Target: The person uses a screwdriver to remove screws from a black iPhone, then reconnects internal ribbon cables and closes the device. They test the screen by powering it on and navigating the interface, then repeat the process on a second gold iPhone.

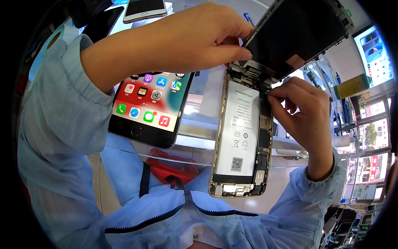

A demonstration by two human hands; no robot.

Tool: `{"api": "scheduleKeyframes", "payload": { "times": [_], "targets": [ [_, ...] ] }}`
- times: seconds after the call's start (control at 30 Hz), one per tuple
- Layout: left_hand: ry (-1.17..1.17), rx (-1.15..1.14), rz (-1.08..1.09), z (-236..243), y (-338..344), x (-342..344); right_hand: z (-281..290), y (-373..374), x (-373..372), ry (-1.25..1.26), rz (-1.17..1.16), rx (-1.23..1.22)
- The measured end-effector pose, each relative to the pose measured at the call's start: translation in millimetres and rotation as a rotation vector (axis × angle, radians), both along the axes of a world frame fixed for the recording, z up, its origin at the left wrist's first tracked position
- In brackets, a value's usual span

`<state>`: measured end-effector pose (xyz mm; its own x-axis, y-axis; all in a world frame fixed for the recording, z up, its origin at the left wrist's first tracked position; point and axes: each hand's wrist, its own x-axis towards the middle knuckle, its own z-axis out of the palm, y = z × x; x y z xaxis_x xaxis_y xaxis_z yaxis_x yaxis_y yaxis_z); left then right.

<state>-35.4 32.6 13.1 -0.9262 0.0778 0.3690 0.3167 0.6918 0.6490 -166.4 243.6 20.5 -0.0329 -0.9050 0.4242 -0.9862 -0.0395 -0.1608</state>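
An opened smartphone body (265, 139) lies in front of me, its circuit board and metal parts bare along the right side. A white battery (240, 124) with printed labels fills its left part. The phone's dark screen panel (298, 33) is tilted up from the top end of the body. My left hand (215, 39) pinches the panel's lower left corner between thumb and fingers. My right hand (302, 110) is at the upper right edge of the body, fingertips pressed together near the board. Whatever those fingertips may hold is too small or hidden to make out.
Left of the opened phone lies a second smartphone (145, 108) with its screen lit, partly under my left forearm. Another phone (145, 9) rests at the back. A red stool-like object (172, 166) is below the table edge. A lit monitor (375, 54) stands far right.
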Motion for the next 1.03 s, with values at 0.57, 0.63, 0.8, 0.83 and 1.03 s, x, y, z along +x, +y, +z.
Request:
{"api": "scheduleKeyframes", "payload": {
  "times": [0.57, 0.63, 0.8, 0.83, 1.03],
  "targets": [
    [0.010, -0.052, 0.002, 1.4, -0.7, 0.2, 4.9, 5.7, -10.8, -0.015, 0.103, 0.037],
    [0.021, -0.044, -0.005, -0.2, -0.9, -0.9, 5.5, 6.4, -10.6, -0.002, 0.115, 0.038],
    [0.022, -0.026, -0.005, -2.9, -1.9, -0.5, 6.2, 6.3, -9.5, 0.004, 0.137, 0.036],
    [0.026, -0.022, -0.003, -3.3, -1.7, -0.6, 5.6, 6.6, -9.8, 0.009, 0.133, 0.038],
    [0.014, -0.028, -0.006, -2.0, -2.3, -0.1, 5.2, 7.6, -12.4, -0.046, 0.119, 0.070]
  ]
}}
